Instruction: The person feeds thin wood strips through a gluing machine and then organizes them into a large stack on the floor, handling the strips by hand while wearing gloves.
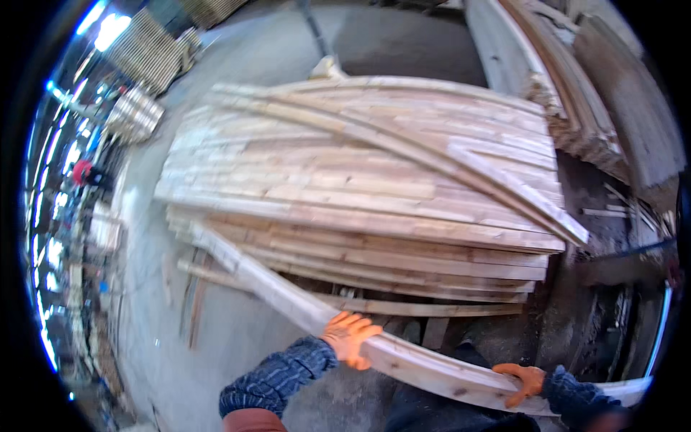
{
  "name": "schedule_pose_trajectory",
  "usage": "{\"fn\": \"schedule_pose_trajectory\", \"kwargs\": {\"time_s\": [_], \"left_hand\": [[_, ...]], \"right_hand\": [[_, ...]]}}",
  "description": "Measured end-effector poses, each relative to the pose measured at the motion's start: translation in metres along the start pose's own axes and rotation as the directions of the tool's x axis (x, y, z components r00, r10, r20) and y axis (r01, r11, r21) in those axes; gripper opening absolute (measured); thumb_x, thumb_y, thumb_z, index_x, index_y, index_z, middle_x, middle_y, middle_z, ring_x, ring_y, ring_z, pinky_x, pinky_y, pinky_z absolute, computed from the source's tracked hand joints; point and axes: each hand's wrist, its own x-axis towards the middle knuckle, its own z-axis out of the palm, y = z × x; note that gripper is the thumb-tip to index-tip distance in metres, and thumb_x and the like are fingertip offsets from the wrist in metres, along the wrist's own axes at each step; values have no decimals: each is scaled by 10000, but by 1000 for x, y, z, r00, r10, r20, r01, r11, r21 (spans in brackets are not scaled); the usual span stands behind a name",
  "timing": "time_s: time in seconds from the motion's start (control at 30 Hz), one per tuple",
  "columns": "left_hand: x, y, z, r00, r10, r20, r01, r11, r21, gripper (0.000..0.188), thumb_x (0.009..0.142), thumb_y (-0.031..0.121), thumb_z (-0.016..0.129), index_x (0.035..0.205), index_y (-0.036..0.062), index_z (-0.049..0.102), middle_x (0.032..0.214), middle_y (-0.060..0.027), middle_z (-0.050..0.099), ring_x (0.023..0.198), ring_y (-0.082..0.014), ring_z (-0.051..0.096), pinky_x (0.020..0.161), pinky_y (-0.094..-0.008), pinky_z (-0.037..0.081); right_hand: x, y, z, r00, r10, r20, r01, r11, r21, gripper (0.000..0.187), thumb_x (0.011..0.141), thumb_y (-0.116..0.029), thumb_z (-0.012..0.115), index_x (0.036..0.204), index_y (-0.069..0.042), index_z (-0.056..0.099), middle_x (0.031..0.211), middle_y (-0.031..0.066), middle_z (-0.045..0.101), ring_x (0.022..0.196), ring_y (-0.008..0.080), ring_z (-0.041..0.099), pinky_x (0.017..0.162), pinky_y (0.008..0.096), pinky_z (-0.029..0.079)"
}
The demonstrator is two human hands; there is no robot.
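A long pale wooden plank (281,291) runs slantwise in front of me, from the stack's left side down to the lower right. My left hand (350,340), in an orange glove, is closed over the plank near its middle. Farther right, my right hand (521,381), also gloved in orange, grips the same plank with thumb and fingers on its two sides. Just beyond lies a broad stack of planks (309,176) in several layers. Loose boards (374,133) cross its top diagonally, one end jutting past the right edge.
Dark metal machinery (619,317) stands close on the right. Tall piles of boards (568,93) rise at the far right. Grey concrete floor (165,317) shows at left, with thin strips of wood (196,309) on it. A person in red (85,173) is far off left.
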Motion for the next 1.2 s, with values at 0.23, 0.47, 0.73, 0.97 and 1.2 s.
{"fn": "schedule_pose_trajectory", "kwargs": {"time_s": [0.23,0.47,0.73,0.97,1.2], "left_hand": [[45,-26,13,935,159,316,-195,977,83,1062,579,558,850,1480,134,481,1400,-170,583,1295,-353,554,1104,-488,420],[5,42,54,999,34,1,-34,976,216,947,577,459,871,1364,87,498,1384,-200,501,1285,-427,476,1081,-557,426],[-27,165,-2,731,355,-583,78,805,588,162,978,147,574,974,119,733,980,-95,723,931,-278,692,848,-446,565],[22,330,-17,506,505,-699,140,752,644,210,1042,198,552,1071,134,751,1012,-55,725,923,-259,703,822,-419,591],[96,439,22,524,525,-671,28,777,629,185,1014,173,601,1159,175,714,980,-26,700,893,-254,693,768,-436,580]], "right_hand": [[-89,5,23,976,79,-203,-153,912,-380,1046,742,-521,875,1608,-317,324,1416,234,582,1226,423,606,1083,469,457],[-84,91,61,907,-157,-392,-143,758,-636,1128,760,-370,865,1641,-407,162,1395,187,583,1235,370,605,1021,455,483],[-148,150,62,525,-681,-510,17,608,-794,1228,537,-231,879,1616,-252,295,1011,123,639,921,356,665,789,475,545],[-245,265,43,172,-720,-672,-370,585,-721,1269,417,-236,833,1593,-269,358,1339,109,598,1272,308,568,1177,503,362],[-232,296,48,-72,-653,-754,-348,725,-595,1152,543,-93,733,1605,-297,339,1534,156,474,1419,352,463,1224,513,301]]}}
